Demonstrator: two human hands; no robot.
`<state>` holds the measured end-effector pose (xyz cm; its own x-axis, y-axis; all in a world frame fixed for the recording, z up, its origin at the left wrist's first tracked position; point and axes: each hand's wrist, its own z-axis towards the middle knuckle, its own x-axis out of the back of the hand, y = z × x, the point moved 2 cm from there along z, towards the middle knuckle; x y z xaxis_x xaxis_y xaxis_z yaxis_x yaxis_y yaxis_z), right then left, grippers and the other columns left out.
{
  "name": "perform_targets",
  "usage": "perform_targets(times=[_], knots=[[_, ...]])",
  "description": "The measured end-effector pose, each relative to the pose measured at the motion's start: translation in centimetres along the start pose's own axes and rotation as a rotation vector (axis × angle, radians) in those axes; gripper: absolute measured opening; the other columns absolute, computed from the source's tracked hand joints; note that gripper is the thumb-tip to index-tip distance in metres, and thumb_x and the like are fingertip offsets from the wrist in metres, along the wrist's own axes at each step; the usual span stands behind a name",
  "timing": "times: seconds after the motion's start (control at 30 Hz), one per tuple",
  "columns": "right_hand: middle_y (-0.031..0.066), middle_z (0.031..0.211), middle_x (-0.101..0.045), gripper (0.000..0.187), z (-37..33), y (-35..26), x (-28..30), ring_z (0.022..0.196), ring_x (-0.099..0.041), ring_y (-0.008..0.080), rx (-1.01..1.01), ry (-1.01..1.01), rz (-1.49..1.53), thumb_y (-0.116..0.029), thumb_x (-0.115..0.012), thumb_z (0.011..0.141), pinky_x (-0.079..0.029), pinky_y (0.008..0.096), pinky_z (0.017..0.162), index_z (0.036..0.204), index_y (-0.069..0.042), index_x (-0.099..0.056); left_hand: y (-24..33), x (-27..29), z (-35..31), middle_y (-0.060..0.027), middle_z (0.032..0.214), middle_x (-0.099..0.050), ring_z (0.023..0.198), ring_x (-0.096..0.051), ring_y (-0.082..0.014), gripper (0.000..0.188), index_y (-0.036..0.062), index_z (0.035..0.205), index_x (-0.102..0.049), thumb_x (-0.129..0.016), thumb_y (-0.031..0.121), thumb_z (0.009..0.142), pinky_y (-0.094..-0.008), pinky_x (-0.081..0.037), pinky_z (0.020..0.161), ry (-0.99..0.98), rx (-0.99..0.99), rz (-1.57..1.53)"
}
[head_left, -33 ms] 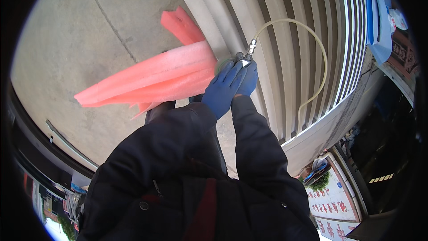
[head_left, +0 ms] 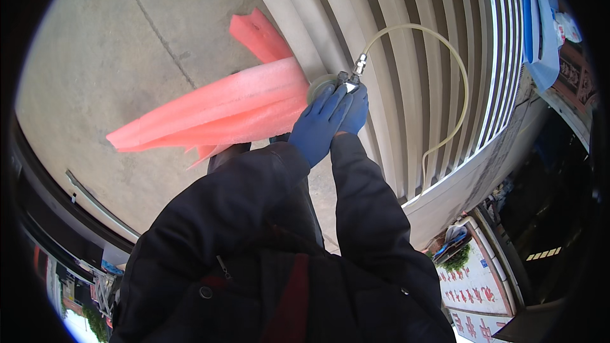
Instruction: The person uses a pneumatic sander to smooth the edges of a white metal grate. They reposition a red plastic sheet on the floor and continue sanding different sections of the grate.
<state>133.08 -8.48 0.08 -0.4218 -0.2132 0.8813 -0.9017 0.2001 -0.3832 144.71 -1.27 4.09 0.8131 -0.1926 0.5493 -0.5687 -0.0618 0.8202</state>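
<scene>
Both my hands wear blue gloves and press together on an air-powered sander (head_left: 349, 82). My left hand (head_left: 315, 126) lies over the tool's near side, with its fingers reaching forward toward the round pad (head_left: 319, 87). Against it from the right, my right hand (head_left: 355, 113) is closed around the body, partly covered by the left. A metal hose fitting (head_left: 361, 63) sticks up from the tool, and a yellowish clear hose (head_left: 466, 82) loops off to the right. The pad rests at the left edge of a row of pale beige slats (head_left: 375, 38); its underside is hidden.
Pink foam sheeting (head_left: 216, 105) lies to the left, close to my hands and legs, over a concrete floor (head_left: 95, 82). The hose crosses the slats. Blue sheeting (head_left: 540, 32) hangs at the far right. A thin strip (head_left: 101, 203) lies at the lower left.
</scene>
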Motion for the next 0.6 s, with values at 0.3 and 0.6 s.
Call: perform_targets(times=[0.3,0.6], knots=[[0.0232,0.118,-0.074,0.041,-3.6,4.6,1.5,0.112,-0.073,0.0415,-0.27,-0.017,-0.042,-0.037,-0.073,0.105,-0.058,0.0524,0.092,0.126,-0.002,-0.065,3.0,-3.8,-2.7,-0.0177,0.179,-0.034,0.167,-0.031,-0.0395,0.084,0.0028,0.173,-0.035,-0.061,0.004,0.094,-0.0503,-0.034,0.133,-0.199,-0.066,0.094],[0.022,0.118,-0.073,0.046,-4.4,6.5,0.8,0.113,-0.071,0.042,-0.272,-0.016,-0.075,-0.039,-0.077,0.098,-0.058,0.0545,0.094,0.124,-0.003,-0.065,2.7,-4.2,-3.2,-0.0198,0.179,-0.033,0.166,-0.032,-0.04,0.084,-0.0008,0.172,-0.035,-0.062,0.005,0.093,-0.047,-0.035,0.133,-0.217,-0.111,0.186]])
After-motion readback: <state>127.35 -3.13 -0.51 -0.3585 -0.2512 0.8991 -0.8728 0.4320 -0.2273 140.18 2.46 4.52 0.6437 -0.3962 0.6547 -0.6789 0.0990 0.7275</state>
